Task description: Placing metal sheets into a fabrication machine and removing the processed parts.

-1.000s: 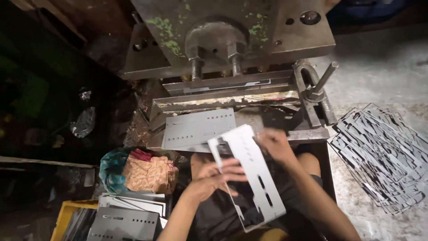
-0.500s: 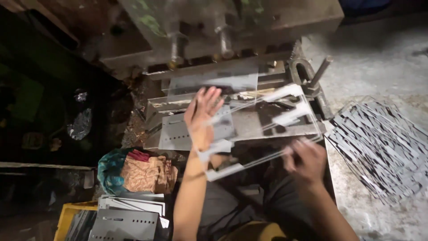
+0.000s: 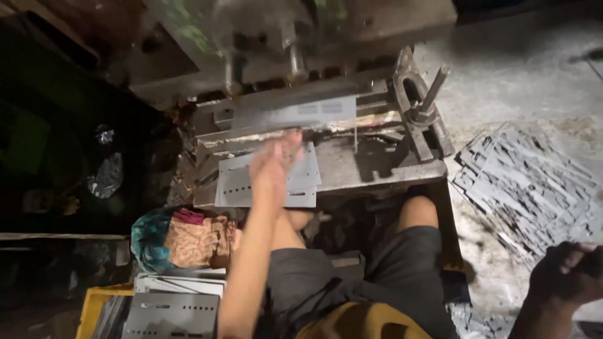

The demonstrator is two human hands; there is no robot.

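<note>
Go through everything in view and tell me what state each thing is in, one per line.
Left hand: open, fingers spread, over the plate, blurred.
Right hand: closed in a fist, apparently empty.
Perforated plate: flat on the press bed.
Sheet in press: lying in the die gap.
Punched parts pile: loosely heaped on the floor.
Blank stack: flat in the yellow crate.

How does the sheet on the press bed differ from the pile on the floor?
The sheet lies single and flat under the left hand; the pile is many pieces heaped at jumbled angles near the right hand. The sheet is a broad punched plate; the pile's pieces look narrower. Both are grey metal.
</note>
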